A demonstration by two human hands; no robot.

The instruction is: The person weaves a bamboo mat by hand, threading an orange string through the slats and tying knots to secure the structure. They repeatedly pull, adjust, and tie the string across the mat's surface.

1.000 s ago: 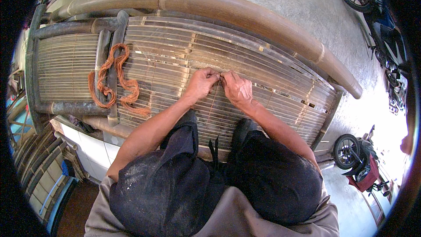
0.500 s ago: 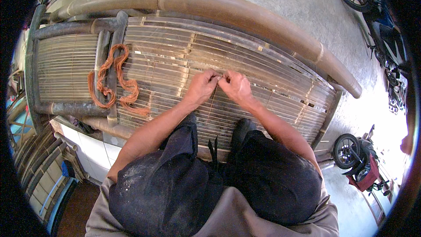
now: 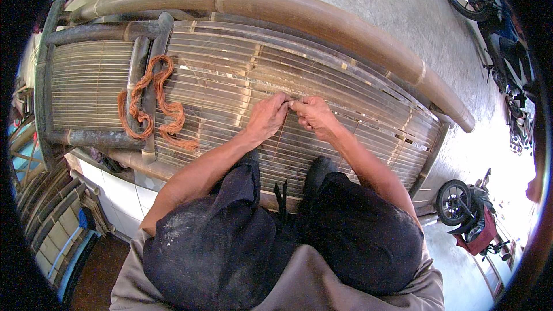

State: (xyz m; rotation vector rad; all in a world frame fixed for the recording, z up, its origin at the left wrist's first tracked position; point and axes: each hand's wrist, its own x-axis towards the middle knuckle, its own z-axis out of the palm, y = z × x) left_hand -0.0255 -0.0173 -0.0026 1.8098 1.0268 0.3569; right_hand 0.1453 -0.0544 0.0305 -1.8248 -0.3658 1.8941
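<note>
Grey concrete floor [image 3: 374, 6], upper part of the frame. One bamboo bench [image 3: 322, 17], across the centre, its thin slats [image 3: 219, 89] running roughly left to right beneath my hands. Left hand [image 3: 268, 116], mid-frame: thumb and fingers pinched together over the slats. Right hand [image 3: 319, 118], just beside it: fingers curled, thumb against forefinger, tips meeting the left's; anything gripped there is too small to tell. One bundle of orange yarn [image 3: 174, 114], left of centre, draped over dark bars [image 3: 138, 60]. One motorbike [image 3: 455, 203], lower right.
</note>
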